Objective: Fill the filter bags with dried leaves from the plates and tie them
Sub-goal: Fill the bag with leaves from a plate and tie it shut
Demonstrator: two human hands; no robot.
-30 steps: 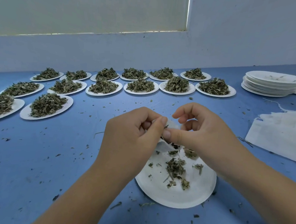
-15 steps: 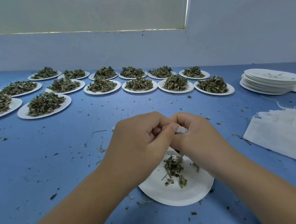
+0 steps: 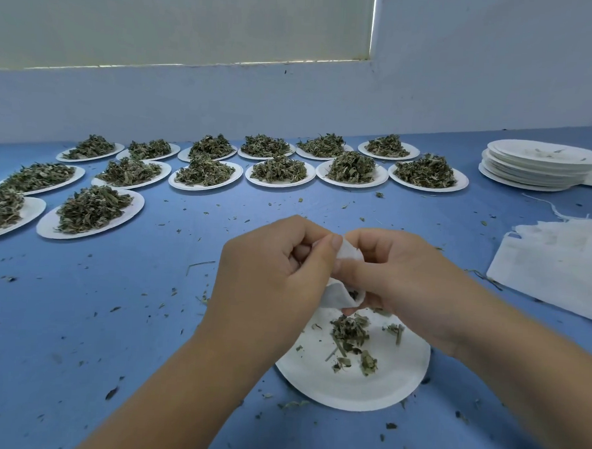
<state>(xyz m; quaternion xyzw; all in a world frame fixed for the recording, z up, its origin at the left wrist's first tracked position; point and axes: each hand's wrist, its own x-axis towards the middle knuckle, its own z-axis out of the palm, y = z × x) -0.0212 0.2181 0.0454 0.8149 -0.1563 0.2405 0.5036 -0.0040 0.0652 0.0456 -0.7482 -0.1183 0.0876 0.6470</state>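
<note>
A small white filter bag [image 3: 339, 293] is held between both hands above a white paper plate [image 3: 358, 385]. My left hand [image 3: 271, 278] pinches the bag's top with thumb and curled fingers. My right hand [image 3: 398, 274] grips the same bag from the right, fingers curled round it. Most of the bag is hidden by the hands. A few dried leaves [image 3: 350, 337] lie scattered on the plate under the hands.
Several plates heaped with dried leaves [image 3: 280, 170] stand in rows across the far and left part of the blue table [image 3: 111, 317]. A stack of empty plates [image 3: 537, 165] sits far right. Flat white filter bags [image 3: 560, 265] lie at the right. Leaf crumbs litter the table.
Both hands have closed together on the bag, and more of its white fabric now shows between and below them. The plate beneath has not moved.
</note>
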